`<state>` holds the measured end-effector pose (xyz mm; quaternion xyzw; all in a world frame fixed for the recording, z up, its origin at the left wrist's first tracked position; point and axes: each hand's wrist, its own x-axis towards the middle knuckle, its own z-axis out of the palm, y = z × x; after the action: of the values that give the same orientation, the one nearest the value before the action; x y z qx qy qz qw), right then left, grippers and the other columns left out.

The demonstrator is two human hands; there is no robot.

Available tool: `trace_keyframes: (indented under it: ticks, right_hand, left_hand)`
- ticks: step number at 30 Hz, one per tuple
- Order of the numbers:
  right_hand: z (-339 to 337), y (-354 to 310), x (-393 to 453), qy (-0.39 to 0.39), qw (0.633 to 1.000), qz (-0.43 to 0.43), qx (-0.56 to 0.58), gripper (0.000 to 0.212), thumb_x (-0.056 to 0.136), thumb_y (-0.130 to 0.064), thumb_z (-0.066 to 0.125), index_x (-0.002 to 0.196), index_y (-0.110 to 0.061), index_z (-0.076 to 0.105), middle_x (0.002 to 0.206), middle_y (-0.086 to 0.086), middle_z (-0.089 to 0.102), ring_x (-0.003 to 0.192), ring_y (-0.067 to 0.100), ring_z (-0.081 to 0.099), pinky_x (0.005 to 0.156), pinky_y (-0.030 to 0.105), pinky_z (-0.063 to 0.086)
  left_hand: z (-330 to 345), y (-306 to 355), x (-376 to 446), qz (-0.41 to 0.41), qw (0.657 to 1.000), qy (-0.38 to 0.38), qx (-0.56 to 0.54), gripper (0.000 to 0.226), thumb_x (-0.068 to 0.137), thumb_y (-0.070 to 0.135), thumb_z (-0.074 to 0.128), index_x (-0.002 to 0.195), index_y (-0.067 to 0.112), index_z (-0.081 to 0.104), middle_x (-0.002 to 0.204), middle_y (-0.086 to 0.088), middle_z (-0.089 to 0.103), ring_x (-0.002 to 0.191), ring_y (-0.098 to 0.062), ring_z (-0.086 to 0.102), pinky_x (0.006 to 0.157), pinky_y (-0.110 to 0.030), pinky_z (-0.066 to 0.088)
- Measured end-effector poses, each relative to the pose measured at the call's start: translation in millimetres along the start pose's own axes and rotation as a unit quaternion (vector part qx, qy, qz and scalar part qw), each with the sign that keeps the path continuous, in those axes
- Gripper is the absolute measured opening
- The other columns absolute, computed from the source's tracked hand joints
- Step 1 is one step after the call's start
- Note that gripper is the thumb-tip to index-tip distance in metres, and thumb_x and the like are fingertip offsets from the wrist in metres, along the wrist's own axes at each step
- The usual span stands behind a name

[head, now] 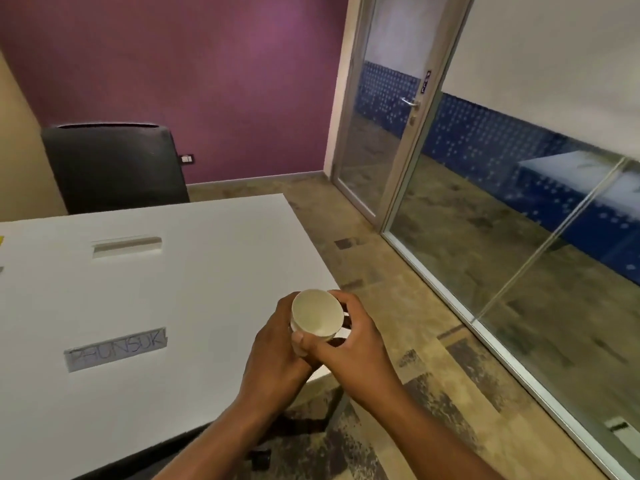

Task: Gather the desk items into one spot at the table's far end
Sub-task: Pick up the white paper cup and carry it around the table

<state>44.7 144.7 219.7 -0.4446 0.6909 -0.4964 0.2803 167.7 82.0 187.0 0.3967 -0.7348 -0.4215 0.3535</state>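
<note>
An empty white paper cup (317, 315) is held over the right edge of the white table (194, 271), its mouth tipped toward me. My left hand (273, 344) wraps its left side and bottom. My right hand (349, 337) grips its right side, with something dark between the fingers that I cannot identify. A paper name label (116, 349) with hand-drawn letters lies on the table to the left of my hands. A yellow scrap (1, 240) shows at the far left edge of the table.
A cable slot (126, 245) is cut into the table's middle. A black office chair (114, 168) stands at the far end against the purple wall. A glass door (381, 133) and a glass partition (519, 271) run along the right. Patterned floor lies between table and glass.
</note>
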Motion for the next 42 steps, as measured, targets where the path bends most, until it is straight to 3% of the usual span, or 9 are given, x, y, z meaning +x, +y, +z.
trace_keyframes:
  ticks: [8,12,17,20,25,29,35,39,42]
  right_hand:
    - [84.3,-9.6,63.7,-0.117,0.992,-0.047,0.01,0.069,0.058,-0.069,0.083,0.117,-0.066,0.048,0.119,-0.048,0.055,0.112,-0.02,0.054,0.077,0.001,0.049]
    - [122.2,-16.8,95.2,-0.197,0.978,-0.064,0.029,0.06,0.067,-0.049,0.093,0.115,-0.055,0.058,0.117,-0.041,0.062,0.111,-0.012,0.06,0.082,0.011,0.054]
    - [158.8,-26.1,131.8,-0.287,0.95,-0.086,0.086,0.06,0.069,-0.043,0.094,0.121,-0.042,0.064,0.12,-0.021,0.071,0.113,0.003,0.068,0.087,0.019,0.06]
    - [178.2,-19.1,160.2,-0.335,0.931,-0.095,0.112,0.063,0.069,-0.039,0.093,0.125,-0.035,0.064,0.125,-0.013,0.071,0.117,0.01,0.068,0.093,0.024,0.059]
    - [207.4,21.0,224.3,-0.384,0.914,-0.068,0.115,0.062,0.07,-0.039,0.09,0.125,-0.036,0.062,0.126,-0.016,0.069,0.119,0.007,0.066,0.093,0.028,0.059]
    - [241.6,78.9,268.9,-0.399,0.912,-0.052,0.075,0.067,0.067,-0.042,0.09,0.125,-0.037,0.058,0.123,-0.023,0.066,0.118,0.0,0.063,0.09,0.018,0.056]
    - [306.2,152.8,305.5,-0.452,0.891,-0.051,-0.001,0.069,0.071,-0.025,0.093,0.128,-0.035,0.056,0.119,-0.025,0.065,0.111,-0.007,0.062,0.089,0.022,0.055]
    - [334.5,179.6,314.0,-0.478,0.876,-0.057,-0.038,0.067,0.072,-0.022,0.091,0.128,-0.033,0.056,0.115,-0.022,0.068,0.106,-0.008,0.062,0.091,0.031,0.058]
    - [345.4,191.9,316.4,-0.492,0.868,-0.053,-0.051,0.066,0.071,-0.022,0.09,0.126,-0.036,0.055,0.113,-0.023,0.068,0.103,-0.008,0.063,0.089,0.028,0.057]
  left_hand:
    - [-64.0,-39.3,16.4,-0.082,0.994,0.077,0.002,0.058,0.072,0.063,0.068,0.121,0.072,0.039,0.126,0.03,0.065,0.114,0.004,0.065,0.089,-0.018,0.053]
    - [-91.5,-60.9,17.0,-0.139,0.98,0.141,0.022,0.057,0.077,0.059,0.072,0.123,0.065,0.041,0.126,0.03,0.064,0.111,0.004,0.065,0.083,-0.017,0.051]
    - [-106.9,-96.9,8.6,-0.243,0.946,0.208,0.045,0.067,0.077,0.042,0.082,0.121,0.065,0.037,0.112,0.028,0.067,0.098,0.004,0.065,0.072,-0.015,0.046]
    - [-104.4,-115.3,10.1,-0.305,0.916,0.259,0.025,0.077,0.075,0.042,0.086,0.137,0.052,0.04,0.114,0.025,0.066,0.1,0.001,0.063,0.07,-0.015,0.043]
    - [-82.7,-130.0,22.7,-0.368,0.879,0.301,0.021,0.073,0.072,0.041,0.088,0.125,0.058,0.041,0.115,0.016,0.059,0.11,-0.005,0.056,0.074,-0.02,0.045]
    - [-62.7,-132.9,32.0,-0.392,0.865,0.311,0.03,0.069,0.074,0.038,0.091,0.121,0.059,0.045,0.118,0.026,0.059,0.111,-0.001,0.059,0.088,-0.028,0.053]
    - [-35.9,-128.4,46.7,-0.399,0.848,0.347,0.043,0.073,0.076,0.039,0.093,0.124,0.063,0.043,0.122,0.039,0.055,0.114,0.012,0.054,0.085,-0.016,0.047]
    - [-26.8,-124.2,51.9,-0.412,0.836,0.357,0.056,0.076,0.075,0.045,0.092,0.127,0.067,0.04,0.126,0.041,0.053,0.115,0.013,0.053,0.085,-0.019,0.05]
    - [-23.8,-123.1,54.2,-0.418,0.831,0.361,0.064,0.079,0.075,0.045,0.092,0.127,0.07,0.037,0.127,0.045,0.049,0.117,0.016,0.049,0.087,-0.021,0.052]
